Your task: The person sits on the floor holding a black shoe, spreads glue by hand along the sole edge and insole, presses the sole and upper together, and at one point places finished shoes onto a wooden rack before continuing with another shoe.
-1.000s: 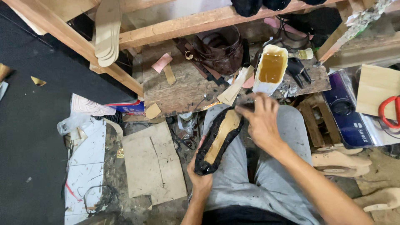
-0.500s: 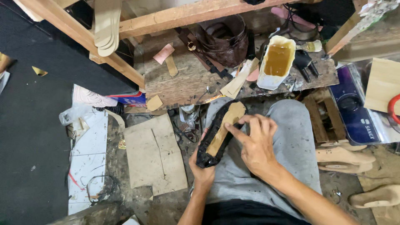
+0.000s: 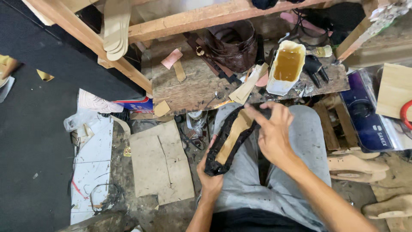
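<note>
A black shoe upper on a tan insole (image 3: 231,138) lies sole-up across my lap. My left hand (image 3: 209,175) grips its near end from below. My right hand (image 3: 271,133) rests on its far end, fingers pressing the black edge at the toe. A cut-open white container of amber glue (image 3: 286,66) stands on the low wooden bench (image 3: 189,88) just beyond my knees.
Brown leather straps (image 3: 229,45), tan insole pieces (image 3: 246,88) and a black tool (image 3: 315,68) lie on the bench. A cardboard sheet (image 3: 159,161) and white tile (image 3: 92,165) cover the floor at left. Wooden shoe lasts (image 3: 356,165) sit at right, beside a dark blue box (image 3: 369,118).
My right hand has slid from the shoe's middle back up to its far toe end. The view has shifted slightly; my left hand keeps its hold.
</note>
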A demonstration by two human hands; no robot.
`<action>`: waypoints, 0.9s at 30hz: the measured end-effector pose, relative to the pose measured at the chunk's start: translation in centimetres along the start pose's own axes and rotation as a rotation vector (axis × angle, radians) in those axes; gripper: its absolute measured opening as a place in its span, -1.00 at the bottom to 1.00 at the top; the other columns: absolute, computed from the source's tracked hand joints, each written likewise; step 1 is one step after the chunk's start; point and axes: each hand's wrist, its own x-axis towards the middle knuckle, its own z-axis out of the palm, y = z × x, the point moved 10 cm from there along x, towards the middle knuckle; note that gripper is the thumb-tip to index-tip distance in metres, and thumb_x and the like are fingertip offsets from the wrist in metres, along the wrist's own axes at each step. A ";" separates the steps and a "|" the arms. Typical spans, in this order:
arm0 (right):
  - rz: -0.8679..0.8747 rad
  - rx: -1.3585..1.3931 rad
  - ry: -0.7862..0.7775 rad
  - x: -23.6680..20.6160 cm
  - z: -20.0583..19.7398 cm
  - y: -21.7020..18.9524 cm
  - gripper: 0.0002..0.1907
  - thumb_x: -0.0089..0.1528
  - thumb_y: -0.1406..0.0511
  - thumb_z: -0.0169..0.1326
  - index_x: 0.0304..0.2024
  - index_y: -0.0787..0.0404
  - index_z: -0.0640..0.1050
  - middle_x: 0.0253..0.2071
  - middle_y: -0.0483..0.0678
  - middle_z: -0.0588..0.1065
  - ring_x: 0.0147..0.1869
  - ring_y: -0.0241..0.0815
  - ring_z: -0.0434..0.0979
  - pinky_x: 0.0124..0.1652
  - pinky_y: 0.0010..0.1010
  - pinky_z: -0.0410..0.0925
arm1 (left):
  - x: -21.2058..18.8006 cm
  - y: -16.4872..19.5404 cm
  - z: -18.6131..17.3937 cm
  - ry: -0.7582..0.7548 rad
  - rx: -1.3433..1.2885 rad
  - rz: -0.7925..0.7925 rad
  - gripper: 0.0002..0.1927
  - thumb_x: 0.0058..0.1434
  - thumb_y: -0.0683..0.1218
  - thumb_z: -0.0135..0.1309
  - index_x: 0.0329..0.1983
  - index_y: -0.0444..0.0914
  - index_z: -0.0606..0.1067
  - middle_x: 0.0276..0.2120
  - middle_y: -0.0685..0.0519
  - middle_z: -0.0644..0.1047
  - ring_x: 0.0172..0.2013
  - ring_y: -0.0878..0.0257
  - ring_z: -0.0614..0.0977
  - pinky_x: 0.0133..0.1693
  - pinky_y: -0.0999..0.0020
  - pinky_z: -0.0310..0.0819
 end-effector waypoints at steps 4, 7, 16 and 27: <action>-0.118 0.118 -0.077 0.1 1.6 0.1 -0.36 -0.07 0.59 -0.06 -0.06 -0.06 0.66 -0.01 -0.02 0.40 0.22 0.12 0.28 0.18 -0.06 0.09 | 0.3 -0.3 -0.3 0.037 -0.027 0.002 -0.38 0.18 -0.40 0.04 0.37 -0.49 0.35 0.36 -0.17 0.41 0.34 0.16 0.43 0.35 0.26 0.21; -0.105 0.074 -0.076 -0.5 1.5 0.3 -0.28 -0.05 0.61 -0.07 0.11 0.03 0.65 0.02 0.06 0.37 0.23 0.14 0.27 0.17 -0.05 0.10 | -0.1 -1.3 -0.2 0.046 -0.053 -0.073 -0.32 0.12 -0.41 0.06 0.37 -0.47 0.34 0.36 -0.13 0.41 0.31 0.18 0.43 0.31 0.27 0.27; -0.099 0.052 -0.076 1.0 1.5 0.8 -0.41 -0.07 0.60 -0.04 -0.12 -0.02 0.68 0.04 0.06 0.41 0.25 0.13 0.26 0.18 -0.04 0.08 | 0.1 -0.4 -0.4 0.032 -0.030 0.050 -0.33 0.11 -0.41 0.09 0.36 -0.48 0.36 0.35 -0.14 0.43 0.31 0.16 0.45 0.34 0.24 0.24; -0.009 -0.324 -0.127 8.5 -2.2 13.0 -0.36 -0.02 0.56 0.02 0.14 0.20 0.59 0.15 0.16 0.36 0.24 0.21 0.31 0.17 -0.05 0.27 | 1.2 3.3 0.2 0.038 -0.121 0.133 -0.44 0.23 -0.38 0.09 0.34 -0.47 0.39 0.35 -0.25 0.43 0.38 -0.04 0.45 0.43 0.03 0.21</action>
